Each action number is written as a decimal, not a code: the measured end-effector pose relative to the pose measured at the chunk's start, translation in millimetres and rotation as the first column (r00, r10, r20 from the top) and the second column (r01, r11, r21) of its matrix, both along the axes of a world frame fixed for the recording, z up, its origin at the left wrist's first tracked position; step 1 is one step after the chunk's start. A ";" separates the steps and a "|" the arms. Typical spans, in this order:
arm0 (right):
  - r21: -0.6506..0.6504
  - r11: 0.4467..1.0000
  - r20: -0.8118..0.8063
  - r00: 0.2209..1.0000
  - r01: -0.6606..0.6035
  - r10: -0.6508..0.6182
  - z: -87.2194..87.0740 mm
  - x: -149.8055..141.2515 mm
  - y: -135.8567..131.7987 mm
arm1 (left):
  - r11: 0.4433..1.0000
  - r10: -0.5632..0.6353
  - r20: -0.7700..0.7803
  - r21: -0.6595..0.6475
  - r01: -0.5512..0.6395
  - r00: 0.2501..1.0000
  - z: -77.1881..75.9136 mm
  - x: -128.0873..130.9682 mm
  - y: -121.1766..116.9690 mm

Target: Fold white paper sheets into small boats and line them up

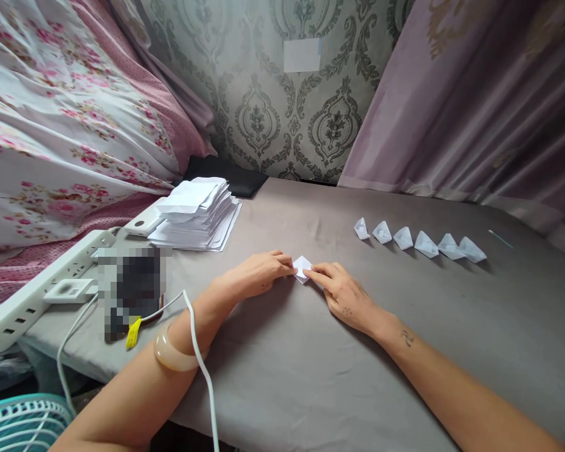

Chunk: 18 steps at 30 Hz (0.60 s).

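Observation:
A small folded piece of white paper, shaped like a diamond, lies on the grey cloth in front of me. My left hand has its fingers closed at the paper's left corner. From the other side, my right hand presses its fingertips onto the paper's right part. Farther right stands a slanting row of several folded paper boats. A stack of white paper sheets sits to the left, beyond my left hand.
At left are a white power strip with a plugged-in charger and a blurred-out dark phone. Its white cable crosses my left forearm. A cotton swab lies far right. A fan stands below the table edge.

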State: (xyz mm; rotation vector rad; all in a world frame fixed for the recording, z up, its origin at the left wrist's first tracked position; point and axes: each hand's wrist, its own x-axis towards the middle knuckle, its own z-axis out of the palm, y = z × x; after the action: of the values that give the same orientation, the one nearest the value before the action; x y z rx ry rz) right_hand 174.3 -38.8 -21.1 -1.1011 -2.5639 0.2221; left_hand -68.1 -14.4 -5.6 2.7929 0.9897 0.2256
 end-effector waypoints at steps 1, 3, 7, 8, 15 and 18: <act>0.016 1.000 0.024 1.000 -0.004 0.004 0.1 0.1 -0.2 | 0.999 0.010 0.027 -0.037 -0.009 1.000 0.1 -2.0 1.2; 0.040 0.999 0.063 0.998 -0.010 0.007 -0.1 -0.1 -0.3 | 0.993 0.037 0.082 -0.113 -0.028 0.996 0.8 -6.0 3.9; 0.075 0.997 0.116 0.993 0.001 -0.010 -1.3 -0.8 -1.0 | 0.980 0.128 0.150 -0.174 -0.101 0.980 3.9 -9.5 7.2; 0.077 0.997 0.125 0.992 0.004 -0.014 -1.6 -1.0 -1.3 | 0.979 0.147 0.158 -0.166 -0.121 0.976 4.8 -8.8 6.8; 0.074 0.997 0.184 0.983 0.009 -0.023 -2.9 -2.5 -1.6 | 0.999 0.037 0.101 -0.044 -0.032 0.994 5.4 5.2 -2.5; 0.074 0.997 0.215 0.977 -0.006 -0.010 -2.1 -1.0 -1.5 | 0.998 0.030 0.036 -0.047 -0.028 0.999 3.3 7.4 -2.7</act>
State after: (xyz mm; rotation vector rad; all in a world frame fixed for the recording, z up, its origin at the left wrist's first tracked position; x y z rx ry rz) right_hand 173.2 -40.3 -23.3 -1.1575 -2.7344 0.0064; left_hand -60.7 -17.1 -2.3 2.7240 1.0140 0.2530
